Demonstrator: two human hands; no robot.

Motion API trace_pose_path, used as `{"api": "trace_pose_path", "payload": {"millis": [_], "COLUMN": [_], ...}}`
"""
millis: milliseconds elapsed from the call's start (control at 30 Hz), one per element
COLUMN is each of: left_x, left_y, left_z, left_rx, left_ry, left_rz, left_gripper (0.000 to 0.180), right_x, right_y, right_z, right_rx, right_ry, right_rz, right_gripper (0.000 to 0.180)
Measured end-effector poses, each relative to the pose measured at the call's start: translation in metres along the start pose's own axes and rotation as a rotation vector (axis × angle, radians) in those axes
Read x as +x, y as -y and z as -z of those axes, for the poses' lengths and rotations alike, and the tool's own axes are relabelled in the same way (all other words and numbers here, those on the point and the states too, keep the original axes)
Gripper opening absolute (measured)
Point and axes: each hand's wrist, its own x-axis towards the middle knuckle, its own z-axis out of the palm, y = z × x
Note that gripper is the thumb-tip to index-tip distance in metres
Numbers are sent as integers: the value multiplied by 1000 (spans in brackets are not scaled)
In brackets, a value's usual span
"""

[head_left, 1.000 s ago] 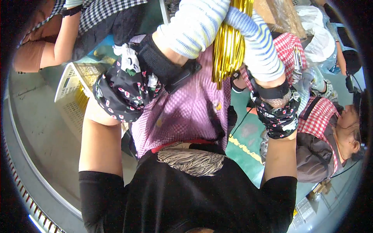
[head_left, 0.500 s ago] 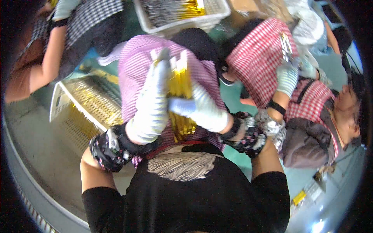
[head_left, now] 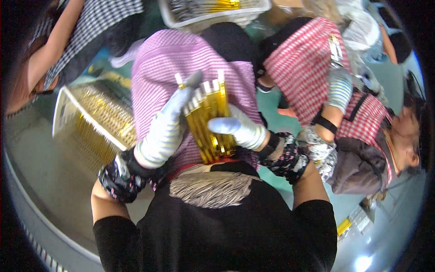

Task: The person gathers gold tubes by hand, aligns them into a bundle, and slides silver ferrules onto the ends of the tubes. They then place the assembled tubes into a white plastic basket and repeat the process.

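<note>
A fanned bundle of slim, shiny gold sticks with white tips (head_left: 206,120) stands over my lap. My right hand (head_left: 244,131), in a striped knit glove with a bluish thumb, is closed round its right side, thumb across the front. My left hand (head_left: 163,129), gloved alike, has its fingers pressed together along the bundle's upper left edge. One gold stick (head_left: 179,82) pokes up beside those fingers, its white end free; the left fingertips partly hide where it is gripped. One left fingertip looks dark grey. Behind the bundle lies my pink checked apron (head_left: 163,59).
At my left, a tilted white perforated basket (head_left: 68,102) contains gold sticks. A white bin (head_left: 174,22) with silver and gold pieces stands ahead. On the right, a co-worker in a red checked apron (head_left: 299,63) holds similar pieces in a gloved hand (head_left: 340,88). Another person's arm (head_left: 54,50) is upper left.
The bundle has spread into a fan and leans left at the top. My left hand has shifted a little down and left. The co-worker's arm at upper left has moved up.
</note>
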Motion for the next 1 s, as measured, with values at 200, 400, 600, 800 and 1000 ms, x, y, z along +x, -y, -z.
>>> {"api": "trace_pose_path", "payload": {"millis": [200, 400, 600, 800, 1000], "left_x": [9, 5, -2, 11, 7], "left_y": [-14, -11, -7, -10, -21], "left_z": [4, 1, 12, 34, 19], "left_rx": [235, 114, 213, 333, 681], "left_ry": [42, 34, 0, 74, 187], "left_rz": [-285, -367, -278, -175, -203], "left_gripper": [80, 72, 47, 58, 49], "right_x": [6, 9, 8, 8, 5], "right_y": [3, 1, -6, -15, -17], "right_z": [-2, -5, -3, 0, -3], "right_rx": [37, 46, 59, 112, 119], "right_ry": [34, 66, 84, 105, 118], "right_rz": [-94, -100, -95, -190, -274], "right_gripper": [68, 67, 69, 75, 69]}}
